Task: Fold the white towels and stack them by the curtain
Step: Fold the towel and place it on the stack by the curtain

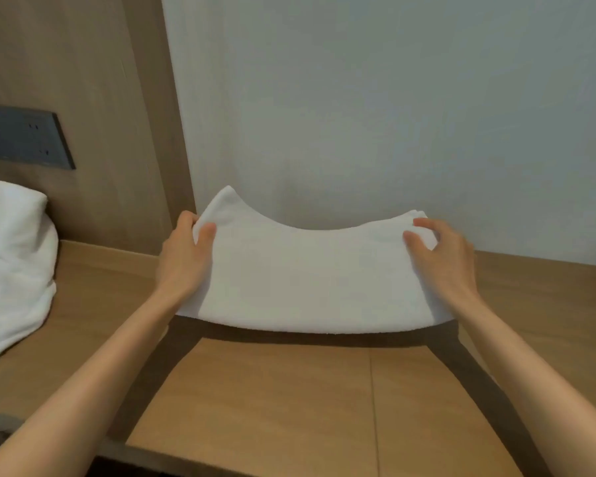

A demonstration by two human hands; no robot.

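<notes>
1. Head view shows a folded white towel (307,280) held up between both hands, just above the wooden table (272,407), and its shadow falls on the wood below
2. The left hand (183,256) grips the left end of the towel, with the thumb on the front side and the fingers behind
3. The right hand (444,259) grips the right end, with the fingers curled over the upper corner
4. The upper edge of the towel sags in the middle, in front of the pale wall (393,115)
5. A crumpled white towel (11,270) lies on the table at the far left, well apart, below a grey socket panel (25,136)
</notes>
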